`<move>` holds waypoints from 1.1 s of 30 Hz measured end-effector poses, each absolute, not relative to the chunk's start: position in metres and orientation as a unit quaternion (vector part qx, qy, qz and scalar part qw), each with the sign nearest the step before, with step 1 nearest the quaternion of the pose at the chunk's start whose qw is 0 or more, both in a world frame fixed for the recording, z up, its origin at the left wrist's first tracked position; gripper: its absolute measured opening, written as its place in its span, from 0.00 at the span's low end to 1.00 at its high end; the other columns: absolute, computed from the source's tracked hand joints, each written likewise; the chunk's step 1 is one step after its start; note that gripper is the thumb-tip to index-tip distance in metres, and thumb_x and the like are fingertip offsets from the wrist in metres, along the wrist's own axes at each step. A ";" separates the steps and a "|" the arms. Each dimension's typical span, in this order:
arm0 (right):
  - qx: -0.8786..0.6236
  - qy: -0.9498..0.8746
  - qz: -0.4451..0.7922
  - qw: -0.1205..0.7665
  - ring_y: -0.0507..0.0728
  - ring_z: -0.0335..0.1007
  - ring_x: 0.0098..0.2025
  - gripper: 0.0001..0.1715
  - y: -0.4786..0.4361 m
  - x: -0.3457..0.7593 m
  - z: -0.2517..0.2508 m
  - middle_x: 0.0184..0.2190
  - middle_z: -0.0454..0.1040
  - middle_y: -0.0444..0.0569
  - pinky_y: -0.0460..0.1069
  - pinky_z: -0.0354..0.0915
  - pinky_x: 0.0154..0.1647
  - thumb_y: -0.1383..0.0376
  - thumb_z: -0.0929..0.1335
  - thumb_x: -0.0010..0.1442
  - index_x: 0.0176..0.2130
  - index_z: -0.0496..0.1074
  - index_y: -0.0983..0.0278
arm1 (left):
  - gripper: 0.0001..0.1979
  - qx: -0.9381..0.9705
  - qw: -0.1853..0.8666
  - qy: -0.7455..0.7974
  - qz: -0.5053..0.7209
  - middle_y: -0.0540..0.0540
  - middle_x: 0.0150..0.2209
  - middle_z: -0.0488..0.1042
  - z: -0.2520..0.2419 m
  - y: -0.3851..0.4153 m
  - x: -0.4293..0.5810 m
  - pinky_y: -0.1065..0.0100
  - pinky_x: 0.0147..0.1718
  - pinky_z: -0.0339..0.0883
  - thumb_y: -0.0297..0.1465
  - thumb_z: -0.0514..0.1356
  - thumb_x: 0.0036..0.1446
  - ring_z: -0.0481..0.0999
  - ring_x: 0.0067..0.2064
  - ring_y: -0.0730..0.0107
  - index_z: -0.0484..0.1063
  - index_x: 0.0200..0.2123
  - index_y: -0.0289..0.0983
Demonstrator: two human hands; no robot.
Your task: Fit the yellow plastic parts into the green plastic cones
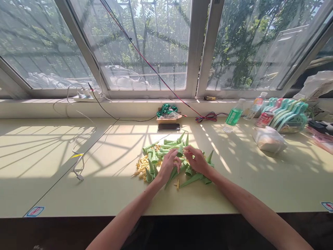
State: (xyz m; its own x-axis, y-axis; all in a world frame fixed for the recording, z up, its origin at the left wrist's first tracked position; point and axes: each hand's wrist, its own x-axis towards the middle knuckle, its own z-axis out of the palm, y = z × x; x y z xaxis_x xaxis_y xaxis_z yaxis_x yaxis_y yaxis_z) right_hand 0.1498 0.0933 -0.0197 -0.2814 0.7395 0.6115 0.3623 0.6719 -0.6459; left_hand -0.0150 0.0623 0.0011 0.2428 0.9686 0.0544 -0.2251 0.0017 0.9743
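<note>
My left hand (168, 166) pinches a green cone (180, 150) between thumb and finger, its wide end turned down. Close to its right side, my right hand (197, 160) has thumb and finger pressed together; what sits in that pinch is too small to make out. Under and around both hands lies a pile of green cones (150, 175), some upright, others on their sides. Small yellow pegs (142, 168) are heaped at the pile's left. One loose yellow peg (178, 184) lies in front, near the table edge side.
Behind the pile are a dark phone (168, 127) and a small cardboard box (169, 121) with green material. To the right stand a green-labelled bottle (234, 116), a red can (264, 119), a white wrapped bundle (270, 139) and teal hangers (291, 116). A white cable (82, 165) lies left.
</note>
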 end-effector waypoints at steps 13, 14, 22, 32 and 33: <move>-0.390 -0.731 0.224 0.513 0.50 0.51 0.19 0.25 0.095 0.151 -0.023 0.17 0.58 0.40 0.47 0.51 0.21 0.53 0.57 0.71 0.25 0.57 0.60 | 0.28 0.588 0.541 0.402 0.446 0.53 0.23 0.68 0.002 0.059 -0.017 0.74 0.20 0.65 0.43 0.62 0.59 0.67 0.18 0.79 0.68 0.59 0.35; -0.393 -0.727 0.223 0.518 0.50 0.51 0.19 0.26 0.095 0.150 -0.022 0.17 0.57 0.40 0.47 0.51 0.21 0.53 0.57 0.71 0.24 0.57 0.60 | 0.29 0.589 0.538 0.404 0.448 0.53 0.23 0.68 0.001 0.059 -0.016 0.74 0.19 0.65 0.43 0.63 0.58 0.67 0.18 0.79 0.68 0.59 0.35; -0.407 -0.718 0.193 0.531 0.49 0.48 0.18 0.28 0.094 0.146 -0.017 0.16 0.55 0.40 0.47 0.48 0.20 0.53 0.56 0.71 0.22 0.57 0.61 | 0.29 0.597 0.524 0.392 0.465 0.48 0.32 0.70 -0.006 0.061 -0.012 0.76 0.15 0.63 0.42 0.64 0.56 0.67 0.20 0.80 0.69 0.58 0.37; -0.406 -0.699 0.224 0.545 0.49 0.52 0.18 0.24 0.093 0.147 -0.019 0.16 0.58 0.39 0.46 0.52 0.21 0.53 0.57 0.71 0.26 0.59 0.60 | 0.21 0.588 0.519 0.397 0.476 0.52 0.27 0.71 -0.003 0.060 -0.010 0.76 0.15 0.60 0.46 0.59 0.61 0.67 0.17 0.79 0.62 0.49 0.39; -0.402 -0.699 0.228 0.546 0.49 0.52 0.17 0.24 0.092 0.148 -0.019 0.16 0.58 0.39 0.46 0.52 0.21 0.53 0.56 0.71 0.27 0.59 0.60 | 0.19 0.585 0.521 0.395 0.480 0.54 0.24 0.70 -0.003 0.061 -0.010 0.76 0.15 0.59 0.47 0.57 0.62 0.66 0.16 0.79 0.62 0.46 0.39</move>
